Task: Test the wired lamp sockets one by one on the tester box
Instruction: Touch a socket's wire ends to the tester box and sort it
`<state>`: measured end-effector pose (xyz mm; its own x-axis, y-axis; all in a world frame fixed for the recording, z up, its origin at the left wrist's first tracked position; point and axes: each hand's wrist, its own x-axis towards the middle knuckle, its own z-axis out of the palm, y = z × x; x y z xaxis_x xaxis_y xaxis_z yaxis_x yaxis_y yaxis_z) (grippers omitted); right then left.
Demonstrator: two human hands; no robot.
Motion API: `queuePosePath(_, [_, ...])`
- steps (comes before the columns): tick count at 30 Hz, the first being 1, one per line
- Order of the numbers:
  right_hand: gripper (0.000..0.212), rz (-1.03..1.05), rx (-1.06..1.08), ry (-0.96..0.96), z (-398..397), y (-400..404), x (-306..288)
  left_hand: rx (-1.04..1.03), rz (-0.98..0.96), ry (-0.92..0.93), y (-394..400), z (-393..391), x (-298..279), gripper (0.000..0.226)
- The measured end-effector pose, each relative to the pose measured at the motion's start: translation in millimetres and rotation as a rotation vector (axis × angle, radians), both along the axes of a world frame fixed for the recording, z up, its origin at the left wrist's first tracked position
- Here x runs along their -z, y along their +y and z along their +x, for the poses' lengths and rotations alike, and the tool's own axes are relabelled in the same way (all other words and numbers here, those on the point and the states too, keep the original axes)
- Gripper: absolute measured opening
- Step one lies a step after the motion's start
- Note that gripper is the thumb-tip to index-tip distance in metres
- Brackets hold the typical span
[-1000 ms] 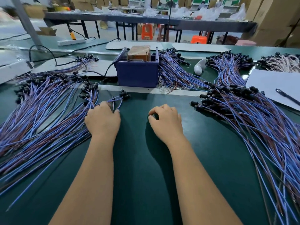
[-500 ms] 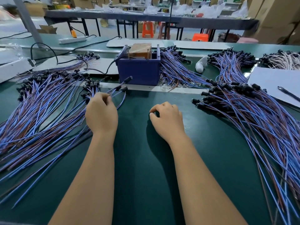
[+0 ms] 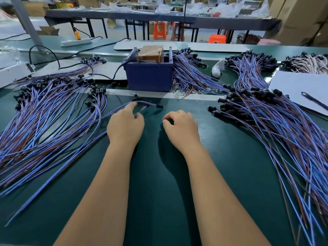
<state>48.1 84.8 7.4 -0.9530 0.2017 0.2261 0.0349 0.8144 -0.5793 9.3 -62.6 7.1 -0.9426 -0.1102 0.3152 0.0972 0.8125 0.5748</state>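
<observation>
Left hand point(image 3: 125, 125) pinches a few wired sockets point(image 3: 147, 104) drawn from the left pile point(image 3: 49, 110); right hand point(image 3: 181, 125) rests loosely curled, empty. Pick-up step: next, one socket likely goes to the blue tester box point(image 3: 149, 75) just beyond.

Factory assembly hall: a green-matted workbench point(image 3: 159, 174) bears heaped bundles of wired sockets point(image 3: 44, 112) either side of the fingers, a blue tester box point(image 3: 149, 77) beyond them, further benches point(image 3: 159, 16), stools point(image 3: 159, 31) and stacked cartons point(image 3: 301, 18) behind.
</observation>
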Motion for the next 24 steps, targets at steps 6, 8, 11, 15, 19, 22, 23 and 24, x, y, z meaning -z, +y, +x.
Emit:
queuePosePath(6, [0.021, -0.013, -0.004, 0.006, -0.6, 0.0, 1.6, -0.091, -0.114, -0.003, -2.7, 1.0, -2.0, 0.032])
queuePosePath(8, [0.022, -0.012, -0.002, 0.012, -0.1, 0.0, 1.7, -0.103, -0.106, 0.002, -2.6, 0.6, -2.5, 0.029])
queuePosePath(11, [0.023, -0.063, 0.015, 0.043, 1.0, -1.2, -1.5, 0.051, 0.177, 0.189, 1.1, 3.0, -7.1, 0.025])
queuePosePath(15, [0.022, -1.040, -0.047, 0.109, 3.7, -2.7, -16.2, 0.393, 0.766, 0.329, 21.3, 22.6, -19.0, 0.030])
queuePosePath(19, [0.032, -1.474, -0.179, -0.003, 3.3, 2.8, -21.4, 0.752, 1.039, 0.152, 41.8, 34.1, -21.0, 0.031])
queuePosePath(22, [0.036, -1.577, -0.232, -0.079, 4.5, 6.3, -20.5, 0.907, 1.075, -0.089, 51.1, 36.8, -19.4, 0.023])
queuePosePath(23, [0.032, -1.638, -0.204, -0.067, 4.6, 7.8, -20.9, 0.934, 1.070, -0.156, 53.0, 37.2, -18.4, 0.022])
queuePosePath(24, [0.027, -1.695, -0.160, -0.040, 4.3, 9.2, -21.2, 0.965, 1.069, -0.223, 53.8, 36.8, -17.2, 0.022])
